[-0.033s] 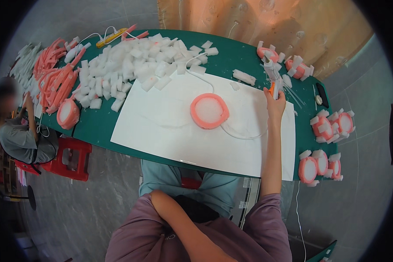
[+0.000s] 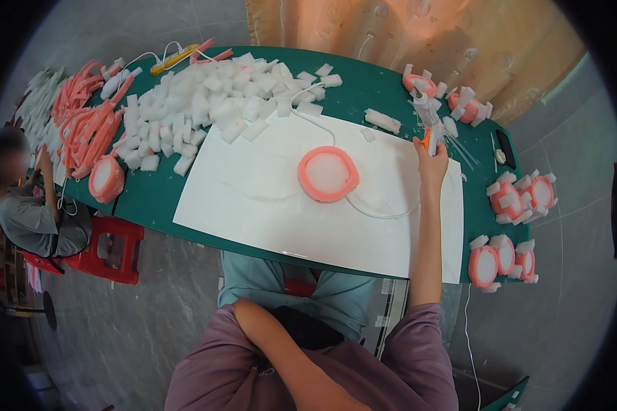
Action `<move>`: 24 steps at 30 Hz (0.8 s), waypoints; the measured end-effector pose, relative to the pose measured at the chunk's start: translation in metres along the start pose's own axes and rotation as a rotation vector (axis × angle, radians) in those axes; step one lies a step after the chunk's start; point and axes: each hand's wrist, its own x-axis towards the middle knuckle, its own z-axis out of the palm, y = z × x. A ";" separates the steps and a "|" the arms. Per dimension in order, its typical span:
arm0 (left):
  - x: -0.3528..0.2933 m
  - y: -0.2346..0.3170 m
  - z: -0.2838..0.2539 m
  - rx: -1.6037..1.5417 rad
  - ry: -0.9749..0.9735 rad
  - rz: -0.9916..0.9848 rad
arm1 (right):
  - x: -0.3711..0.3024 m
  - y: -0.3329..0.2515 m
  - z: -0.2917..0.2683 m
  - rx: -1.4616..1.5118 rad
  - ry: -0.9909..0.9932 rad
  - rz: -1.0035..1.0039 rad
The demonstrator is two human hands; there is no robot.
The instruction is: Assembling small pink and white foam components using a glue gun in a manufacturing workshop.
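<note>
Green table [image 2: 371,89] — right hand [image 2: 432,163] wrapped round glue gun [image 2: 426,111] — left hand out of view, grip unknown

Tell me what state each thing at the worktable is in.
Right hand: closed around the glue gun.
Glue gun: nozzle pointing away from the wearer.
Left hand: out of view.
White sheet: laid flat.
White blocks: loosely heaped.
Pink strips: piled.
Middle pink-rimmed round: on the sheet, rim bare.
Right-end pink rounds: white blocks around rims.

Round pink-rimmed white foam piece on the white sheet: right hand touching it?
No, the right hand holds a white-and-orange glue gun, apart from the foam piece.
</note>
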 end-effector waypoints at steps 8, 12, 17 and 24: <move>0.002 -0.008 -0.001 -0.041 -0.070 0.069 | 0.006 0.001 0.000 -0.007 0.023 -0.014; 0.004 -0.009 -0.002 -0.030 -0.088 0.108 | 0.001 -0.003 0.003 0.001 0.026 -0.010; 0.001 -0.009 0.001 -0.014 -0.077 0.157 | 0.008 0.004 0.004 -0.035 0.040 -0.080; 0.002 -0.011 0.009 0.027 -0.044 0.249 | 0.014 0.011 0.003 -0.021 0.012 -0.099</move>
